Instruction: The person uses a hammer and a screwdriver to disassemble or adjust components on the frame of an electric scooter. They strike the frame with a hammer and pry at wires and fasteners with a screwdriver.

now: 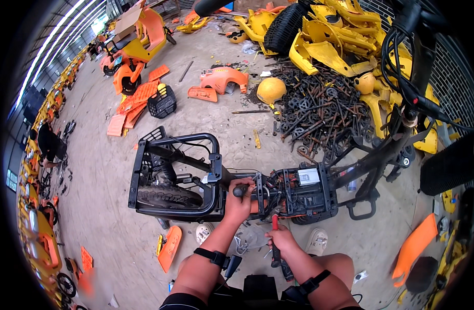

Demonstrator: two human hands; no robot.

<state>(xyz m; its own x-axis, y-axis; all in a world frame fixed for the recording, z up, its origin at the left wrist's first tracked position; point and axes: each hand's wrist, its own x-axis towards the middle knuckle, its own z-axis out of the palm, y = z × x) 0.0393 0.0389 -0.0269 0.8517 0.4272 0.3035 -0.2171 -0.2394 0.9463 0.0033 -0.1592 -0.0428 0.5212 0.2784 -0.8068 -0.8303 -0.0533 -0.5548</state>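
A stripped electric scooter frame [216, 155] stands before me, its rear wheel [170, 197] at left inside a black tube rack. My left hand [239, 204] is closed around a black round-ended bar [240, 190] at the frame's middle; I cannot tell whether it is a tool handle or part of the scooter. To its right, my right hand [282, 241] grips a red-and-black hand tool [275, 223], whose tip reaches the frame's near edge by the cables. Its jaws are too small to make out. A silver box [308, 176] sits among wires and black housing [319, 199].
A heap of rusty metal parts [325, 108] lies beyond the frame, with yellow shells [340, 36] piled behind. Orange panels [136, 103], an orange fender [224, 79] and a yellow helmet [271, 91] lie on the floor. A person [51, 143] bends down at far left.
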